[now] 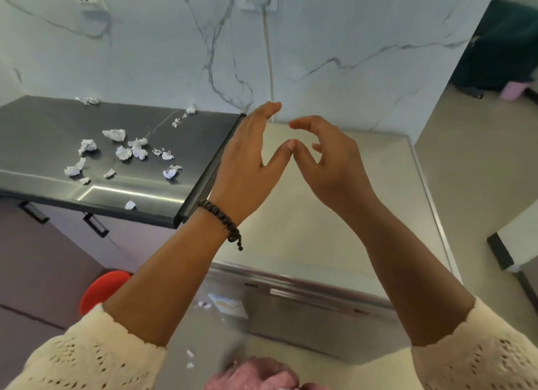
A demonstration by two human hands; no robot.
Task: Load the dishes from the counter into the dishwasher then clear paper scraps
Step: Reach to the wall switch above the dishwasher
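Far left: dark counter (52,121) against the marble wall (145,54), with two outlets on the wall, the right one with a cord running down. Paper scraps (122,152) lie scattered over the counter: a main cluster mid-counter, a few small bits near the far right corner, one crumple at the far edge by the wall, one lone scrap (130,205) at the near edge. No dishes visible on the counter. Below the counter, cabinet fronts with two dark handles; a red stool (100,287) stands on the floor beside them. Centre: left hand (247,159), beaded bracelet (222,217) on the wrist, raised above the dishwasher (305,308), fingers loosely extended, holding nothing. Right hand (329,162) raised just beside it, fingers loosely curved, holding nothing; thumb tips of the two hands touch. Both forearms bare, cream knit sleeves pushed back. Dishwasher door is closed; light top surface, a sticker on the front panel at left. A few small white scraps lie on the floor near its base. Far right: pale floor, a dark bin (500,46) and a pink object beside it.
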